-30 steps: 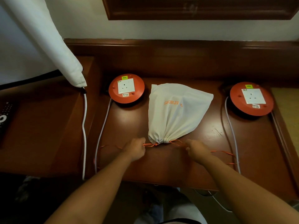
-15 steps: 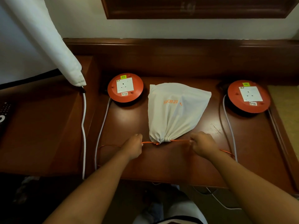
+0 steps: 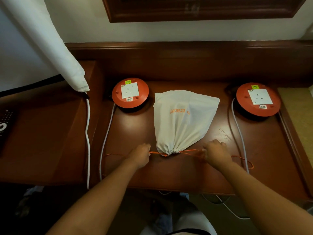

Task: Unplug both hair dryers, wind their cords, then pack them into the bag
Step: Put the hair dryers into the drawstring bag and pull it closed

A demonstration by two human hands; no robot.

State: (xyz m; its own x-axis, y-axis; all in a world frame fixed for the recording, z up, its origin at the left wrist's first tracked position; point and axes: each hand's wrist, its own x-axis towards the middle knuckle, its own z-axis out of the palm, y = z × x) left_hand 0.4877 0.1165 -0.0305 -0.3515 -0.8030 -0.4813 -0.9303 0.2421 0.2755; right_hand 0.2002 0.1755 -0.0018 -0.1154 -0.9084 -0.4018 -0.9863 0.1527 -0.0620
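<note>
Bag (image 3: 183,119) lies on the worktop (image 3: 211,173) just beyond both hands, its gathered neck between them. Left hand (image 3: 140,154) and right hand (image 3: 216,152) each grip the orange cord (image 3: 188,152) in curled fingers. Bare worktop flanks both hands; its near edge lies under the forearms. Bag contents are hidden.

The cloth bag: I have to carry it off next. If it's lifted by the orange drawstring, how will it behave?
The bag will probably sag, being soft, creased cloth. It bulges, so likely has some weight. The cinched neck, with the drawstring gripped by both hands, left and right, should hold.
</note>
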